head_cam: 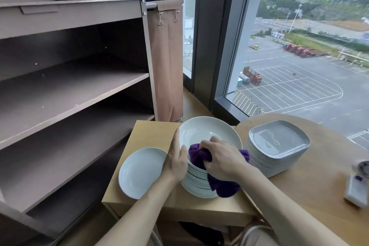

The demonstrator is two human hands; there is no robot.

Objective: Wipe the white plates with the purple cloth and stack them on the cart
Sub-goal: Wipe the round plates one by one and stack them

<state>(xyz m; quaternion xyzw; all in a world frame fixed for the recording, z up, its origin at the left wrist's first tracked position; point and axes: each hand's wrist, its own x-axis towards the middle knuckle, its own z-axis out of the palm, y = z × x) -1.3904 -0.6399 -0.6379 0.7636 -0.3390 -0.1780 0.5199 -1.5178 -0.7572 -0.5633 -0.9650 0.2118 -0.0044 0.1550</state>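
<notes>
A: Right hand bunches the purple microfibre cloth and presses it into the top round white ceramic plate of the near stack.

B: Left hand clasps that plate's left rim, probably steadying it against the rubbing.

A: One separate white plate lies left on the small pale wooden table.

B: The brown shelved cart stands left, handy for stacking. Big window far right.
</notes>
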